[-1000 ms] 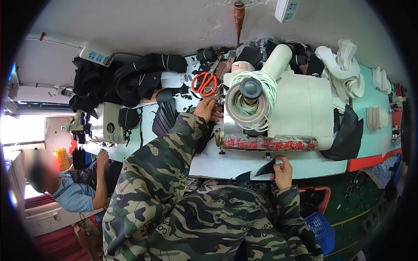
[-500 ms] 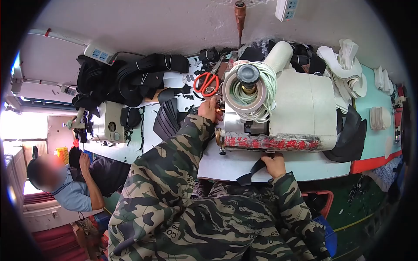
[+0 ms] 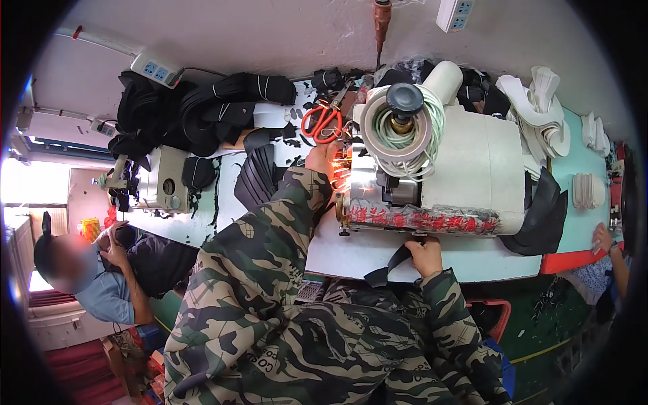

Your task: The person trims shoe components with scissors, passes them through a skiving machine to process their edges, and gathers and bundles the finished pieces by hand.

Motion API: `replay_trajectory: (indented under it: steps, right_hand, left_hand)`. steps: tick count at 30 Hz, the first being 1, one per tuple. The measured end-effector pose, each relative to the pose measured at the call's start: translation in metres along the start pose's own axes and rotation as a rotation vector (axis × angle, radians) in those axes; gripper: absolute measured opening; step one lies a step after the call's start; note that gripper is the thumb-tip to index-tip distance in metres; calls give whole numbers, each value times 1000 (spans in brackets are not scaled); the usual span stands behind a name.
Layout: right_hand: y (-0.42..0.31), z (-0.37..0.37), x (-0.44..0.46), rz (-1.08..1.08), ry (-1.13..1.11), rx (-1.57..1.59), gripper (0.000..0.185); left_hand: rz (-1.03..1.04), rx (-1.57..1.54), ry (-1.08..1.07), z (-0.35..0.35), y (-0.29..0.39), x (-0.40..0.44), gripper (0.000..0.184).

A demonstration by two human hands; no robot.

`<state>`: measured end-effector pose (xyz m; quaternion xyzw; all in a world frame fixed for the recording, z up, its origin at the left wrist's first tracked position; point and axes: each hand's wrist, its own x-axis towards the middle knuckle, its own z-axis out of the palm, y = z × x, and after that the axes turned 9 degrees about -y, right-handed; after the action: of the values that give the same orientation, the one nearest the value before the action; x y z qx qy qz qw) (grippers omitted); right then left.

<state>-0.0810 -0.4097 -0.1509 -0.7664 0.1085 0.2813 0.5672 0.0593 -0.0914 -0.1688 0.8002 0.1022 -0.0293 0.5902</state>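
Note:
A white machine with red writing along its scratched front edge stands before me. My left hand is at the machine's left end, its fingers curled in against the metal parts; bright orange sparks hide the fingertips and what they grip. My right hand is closed at the machine's lower front edge, on a small part that I cannot make out. Against its left side a bent black strip lies over the table's front edge. Red-handled scissors lie behind my left hand.
Fanned black pieces lie left of my forearm, with bundled black pieces behind. A reel of pale cord tops the machine. White pieces are at the right. A co-worker sits left; another person's hand is far right.
The small glow by my left hand has grown into a spray of sparks. My right hand stays put. The left co-worker's hands rose towards the head, and a person's hand appeared at far right.

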Motion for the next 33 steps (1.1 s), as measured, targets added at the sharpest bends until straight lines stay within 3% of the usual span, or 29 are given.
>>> replay_trajectory:
  steps: [3, 5, 7, 8, 11, 12, 14, 19, 20, 21, 23, 24, 25, 27, 28, 29, 33]
  right_hand:
    - [-4, -1, -2, 27, -16, 22, 26]
    - [0, 1, 0, -6, -7, 32, 26]
    - [-8, -1, -3, 10, -17, 34, 26]
    - [-11, -2, -4, 28, -29, 37, 26]
    - [-12, -1, -5, -22, 8, -2, 26]
    - [-16, 3, -7, -27, 8, 0, 26]
    - [-32, 6, -16, -123, 164, -171, 27]
    - [-23, 3, -11, -153, 126, -137, 28]
    - [-23, 2, -12, -139, 110, -157, 28]
    - [-24, 2, -11, -140, 110, -159, 28]
    - [-25, 3, -12, -179, 130, -88, 29]
    - [-25, 3, -12, -179, 130, -88, 29]
    - [-24, 2, -12, -171, 120, -105, 28]
    - [-24, 2, -12, -167, 111, -120, 28]
    - [-29, 1, -14, -170, 111, -117, 28]
    - [-32, 1, -15, -170, 110, -114, 27]
    - [-27, 0, -13, -101, 66, -111, 27]
  left_hand:
    - [-2, 173, 24, 0, -10, 6, 35]
    - [-108, 86, -6, -2, 3, 0, 34]
    - [74, 397, -24, -3, 8, -3, 33]
    - [73, 398, -26, -2, 12, -4, 33]
    - [-392, -91, -97, 5, 56, -13, 32]
    - [-305, 52, -41, 5, 74, -23, 34]
    - [-334, 8, -40, 4, 44, -10, 35]
    - [-363, 124, 46, 6, 52, -10, 39]
    - [-243, -284, -145, -5, 45, -13, 38]
    - [-242, -286, -144, -2, 31, -8, 38]
    - [-144, 381, 87, 4, 5, 2, 35]
    - [-319, 385, 38, 2, 26, -2, 33]
    - [-319, 385, 38, 1, 31, -5, 33]
    - [-212, 204, -6, 0, 43, -12, 33]
    - [-395, 11, -50, 1, 77, -20, 31]
    - [-398, 11, -51, 1, 80, -21, 31]
    - [-331, -251, -100, 2, 50, -15, 26]
